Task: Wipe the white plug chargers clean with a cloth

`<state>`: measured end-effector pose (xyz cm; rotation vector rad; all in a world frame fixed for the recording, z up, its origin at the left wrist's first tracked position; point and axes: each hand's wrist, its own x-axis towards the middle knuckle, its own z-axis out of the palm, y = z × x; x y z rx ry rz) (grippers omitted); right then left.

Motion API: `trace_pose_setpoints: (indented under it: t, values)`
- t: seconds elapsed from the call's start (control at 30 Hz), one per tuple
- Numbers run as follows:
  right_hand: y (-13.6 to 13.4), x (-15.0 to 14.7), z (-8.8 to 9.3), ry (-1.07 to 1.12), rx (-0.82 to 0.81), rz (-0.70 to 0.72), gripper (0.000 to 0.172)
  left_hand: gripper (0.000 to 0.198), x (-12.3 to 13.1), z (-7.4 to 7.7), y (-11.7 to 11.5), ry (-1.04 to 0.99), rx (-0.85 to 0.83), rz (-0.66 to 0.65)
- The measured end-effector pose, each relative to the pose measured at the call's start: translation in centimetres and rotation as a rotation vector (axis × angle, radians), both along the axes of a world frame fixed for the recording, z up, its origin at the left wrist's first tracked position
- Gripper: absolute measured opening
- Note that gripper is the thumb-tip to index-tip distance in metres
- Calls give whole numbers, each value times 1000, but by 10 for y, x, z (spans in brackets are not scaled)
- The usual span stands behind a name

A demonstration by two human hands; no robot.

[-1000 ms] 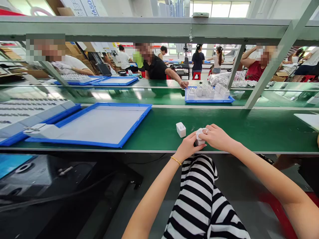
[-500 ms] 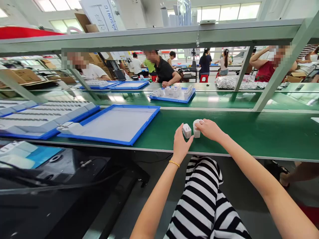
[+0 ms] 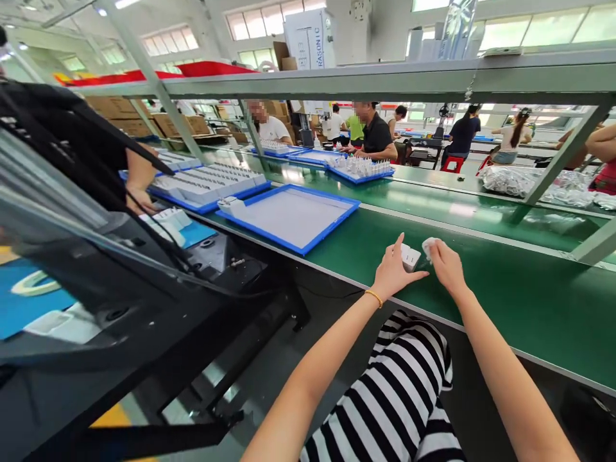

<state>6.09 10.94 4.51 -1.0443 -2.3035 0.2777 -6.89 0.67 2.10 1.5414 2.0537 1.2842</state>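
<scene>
Two white plug adapters (image 3: 410,258) with dark slots or pins on top stand side by side on the green bench. My left hand (image 3: 391,271) is around their near left side, its thumb stretched out to the right and its fingers apart. Whether the fingers touch the adapters is hard to tell. Just right of them, my right hand (image 3: 446,264) pinches a crumpled white cloth (image 3: 428,249) a little way off the adapters. The fingertips behind the cloth are hidden.
A blue-rimmed tray (image 3: 332,226) lies left, with a few white pieces (image 3: 231,205) in its corner. Beyond it are filled trays (image 3: 212,183). A black machine (image 3: 226,256) stands at the left, where a co-worker's hand (image 3: 139,196) reaches in. A shelf beam (image 3: 385,80) crosses above.
My view has swung left, bringing the machine and a co-worker into sight. My right hand has moved off the adapters with the cloth; the two adapters now sit together beside my left hand.
</scene>
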Motion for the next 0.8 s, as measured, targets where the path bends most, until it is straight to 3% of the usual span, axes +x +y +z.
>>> trace_pose_setpoints:
  t: [0.07,0.23,0.43,0.57,0.8]
  values:
    - [6,4,-4,67,-9,-86,47,109,0,0,5,20,-5,12]
    - [7,7,-10,81,-24,-110,48,98,-13,2,8,92,-10,45]
    - [1,4,-11,-52,8,-96,43,87,-50,9,-13,214,26,64]
    - [0,3,-13,-71,51,-96,43,82,-94,15,-33,259,128,203]
    - [-5,0,-15,-109,63,-79,42,84,-198,25,-58,198,224,527]
